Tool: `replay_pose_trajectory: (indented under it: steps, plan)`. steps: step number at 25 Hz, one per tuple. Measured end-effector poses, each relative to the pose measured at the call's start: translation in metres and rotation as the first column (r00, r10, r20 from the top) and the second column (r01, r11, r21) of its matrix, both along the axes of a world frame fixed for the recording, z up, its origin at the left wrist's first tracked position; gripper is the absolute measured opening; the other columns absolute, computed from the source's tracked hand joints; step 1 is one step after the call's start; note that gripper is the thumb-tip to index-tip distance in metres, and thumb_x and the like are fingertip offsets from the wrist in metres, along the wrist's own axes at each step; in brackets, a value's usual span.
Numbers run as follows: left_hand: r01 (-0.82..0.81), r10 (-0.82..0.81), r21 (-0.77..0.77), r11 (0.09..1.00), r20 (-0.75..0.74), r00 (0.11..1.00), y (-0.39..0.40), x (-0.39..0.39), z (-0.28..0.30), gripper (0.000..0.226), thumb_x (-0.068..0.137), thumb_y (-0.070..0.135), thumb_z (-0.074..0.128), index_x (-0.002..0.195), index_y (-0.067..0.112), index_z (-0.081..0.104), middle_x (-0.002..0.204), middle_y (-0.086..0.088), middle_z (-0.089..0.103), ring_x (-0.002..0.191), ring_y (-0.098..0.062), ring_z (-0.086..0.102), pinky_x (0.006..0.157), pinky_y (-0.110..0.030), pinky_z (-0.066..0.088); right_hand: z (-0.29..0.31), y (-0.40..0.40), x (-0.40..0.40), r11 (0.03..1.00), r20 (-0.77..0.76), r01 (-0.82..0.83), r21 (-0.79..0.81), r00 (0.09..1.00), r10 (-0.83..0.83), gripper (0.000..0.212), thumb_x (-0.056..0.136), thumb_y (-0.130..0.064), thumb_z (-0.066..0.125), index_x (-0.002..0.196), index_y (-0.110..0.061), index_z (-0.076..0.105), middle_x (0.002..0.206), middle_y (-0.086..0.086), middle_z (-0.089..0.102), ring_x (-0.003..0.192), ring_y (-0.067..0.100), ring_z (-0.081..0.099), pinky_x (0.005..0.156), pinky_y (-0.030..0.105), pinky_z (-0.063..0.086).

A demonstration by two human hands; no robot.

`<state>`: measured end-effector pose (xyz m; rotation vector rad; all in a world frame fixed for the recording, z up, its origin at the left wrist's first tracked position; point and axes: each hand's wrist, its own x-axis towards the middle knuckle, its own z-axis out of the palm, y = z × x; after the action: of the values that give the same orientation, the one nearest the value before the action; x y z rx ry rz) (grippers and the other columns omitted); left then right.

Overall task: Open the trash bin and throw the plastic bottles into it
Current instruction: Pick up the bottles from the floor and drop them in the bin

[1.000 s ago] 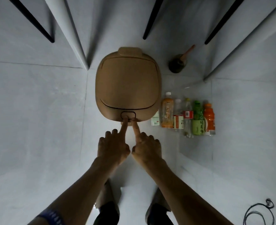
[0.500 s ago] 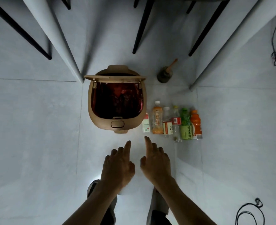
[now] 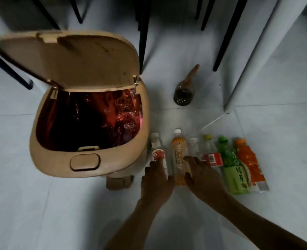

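Note:
A tan trash bin (image 3: 62, 165) stands on the floor with its lid (image 3: 71, 56) up, showing a red liner bag (image 3: 95, 114). Right of it several plastic bottles lie in a row: a white-and-red one (image 3: 158, 152), a yellow tea bottle (image 3: 179, 150), a clear one (image 3: 194, 147), a red-labelled one (image 3: 212, 157), a green one (image 3: 234, 170) and an orange one (image 3: 248, 159). My left hand (image 3: 156, 179) rests its fingers on the white-and-red bottle. My right hand (image 3: 201, 175) lies spread over the lower parts of the tea, clear and red-labelled bottles. Neither hand has closed on a bottle.
A dark round brush with a wooden handle (image 3: 183, 94) lies on the floor behind the bottles. Black chair legs (image 3: 143, 33) and grey table legs (image 3: 248, 56) stand behind the bin. The bin's foot pedal (image 3: 119, 183) juts out at its front.
The bin's lid has sprung from shut to fully up. Both hands left the bin's front button and moved right onto the bottle row. The camera has come much closer.

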<state>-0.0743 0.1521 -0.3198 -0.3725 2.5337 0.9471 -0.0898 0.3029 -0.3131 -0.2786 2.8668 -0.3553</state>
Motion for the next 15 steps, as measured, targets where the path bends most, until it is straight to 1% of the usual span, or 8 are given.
replay_pose_trajectory:
  steps: [1, 3, 6, 8, 9, 11, 13, 15]
  plan:
    - [-0.009, 0.008, -0.028, 1.000, -0.046, 0.999, 0.006, -0.005, -0.019, 0.076, 0.088, 0.039, 0.055, 0.153, 0.023, 0.018, 0.149, -0.007, 0.040, 0.129, -0.028, 0.047, 0.099, -0.041, 0.048, -0.017, 0.001, -0.011, 0.999, -0.013, 0.034, -0.027, 0.999, -0.035, 0.047, 0.084, -0.028, 0.059, 0.128, -0.016, 0.048, 0.112, 0.011, 0.067, 0.088, 0.029, 0.068, 0.066, 0.040, 0.058]
    - [-0.097, 0.088, -0.072, 0.993, -0.114, 0.990, 0.011, -0.011, -0.042, 0.083, 0.080, 0.052, 0.055, 0.150, 0.022, 0.024, 0.146, -0.011, 0.040, 0.125, -0.032, 0.051, 0.093, -0.044, 0.053, -0.046, -0.002, -0.027, 0.995, -0.034, 0.100, -0.003, 0.994, -0.100, 0.048, 0.084, -0.036, 0.055, 0.125, -0.014, 0.048, 0.105, 0.012, 0.068, 0.083, 0.030, 0.068, 0.065, 0.038, 0.056]
    - [-0.243, 0.243, 0.025, 0.970, -0.042, 0.969, 0.014, -0.012, -0.054, 0.090, 0.073, 0.062, 0.057, 0.148, 0.020, 0.029, 0.142, -0.010, 0.048, 0.122, -0.034, 0.056, 0.096, -0.043, 0.050, -0.060, -0.011, -0.037, 0.981, -0.028, 0.192, -0.038, 0.981, -0.193, 0.049, 0.087, -0.045, 0.050, 0.124, -0.012, 0.047, 0.107, 0.012, 0.068, 0.089, 0.031, 0.069, 0.071, 0.033, 0.050]
    - [-0.395, 0.387, 0.172, 0.903, 0.080, 0.919, 0.012, -0.008, -0.060, 0.083, 0.073, 0.051, 0.074, 0.142, 0.020, 0.039, 0.130, -0.003, 0.058, 0.118, -0.030, 0.061, 0.095, -0.036, 0.048, -0.060, -0.018, -0.038, 0.971, 0.038, 0.224, -0.089, 0.975, -0.221, 0.054, 0.087, -0.048, 0.052, 0.128, -0.012, 0.044, 0.109, 0.011, 0.070, 0.093, 0.029, 0.069, 0.071, 0.031, 0.048]
    - [-0.468, 0.444, 0.298, 0.832, 0.149, 0.883, 0.009, -0.006, -0.062, 0.075, 0.069, 0.040, 0.082, 0.134, 0.021, 0.049, 0.122, 0.000, 0.062, 0.111, -0.026, 0.065, 0.090, -0.033, 0.050, -0.059, -0.020, -0.038, 0.961, 0.074, 0.251, -0.117, 0.967, -0.243, 0.060, 0.086, -0.049, 0.054, 0.132, -0.013, 0.041, 0.110, 0.011, 0.070, 0.094, 0.029, 0.069, 0.071, 0.031, 0.048]
    - [-0.571, 0.451, 0.487, 0.661, 0.350, 0.821, -0.002, 0.001, -0.058, 0.050, 0.062, 0.017, 0.088, 0.108, 0.021, 0.068, 0.110, -0.009, 0.073, 0.085, -0.018, 0.074, 0.069, -0.026, 0.057, -0.056, -0.021, -0.035, 0.933, 0.161, 0.317, -0.172, 0.943, -0.291, 0.068, 0.082, -0.053, 0.058, 0.135, -0.015, 0.039, 0.112, 0.009, 0.069, 0.094, 0.029, 0.069, 0.072, 0.030, 0.049]
    - [-0.553, 0.341, 0.546, 0.630, 0.445, 0.828, -0.013, 0.007, -0.042, 0.036, 0.066, 0.004, 0.083, 0.096, 0.018, 0.071, 0.094, -0.013, 0.075, 0.064, -0.010, 0.073, 0.052, -0.020, 0.055, -0.054, -0.018, -0.032, 0.907, 0.258, 0.358, -0.222, 0.919, -0.300, 0.057, 0.079, -0.054, 0.062, 0.121, -0.017, 0.053, 0.104, 0.006, 0.071, 0.084, 0.022, 0.069, 0.068, 0.026, 0.049]
    - [-0.473, 0.282, 0.601, 0.645, 0.388, 0.878, -0.023, 0.008, -0.032, 0.040, 0.063, -0.005, 0.079, 0.097, 0.014, 0.069, 0.090, -0.008, 0.075, 0.067, -0.011, 0.072, 0.054, -0.022, 0.056, -0.047, -0.015, -0.032, 0.860, 0.377, 0.391, -0.328, 0.889, -0.261, 0.038, 0.077, -0.054, 0.064, 0.095, -0.020, 0.066, 0.089, 0.000, 0.072, 0.070, 0.011, 0.066, 0.063, 0.025, 0.049]
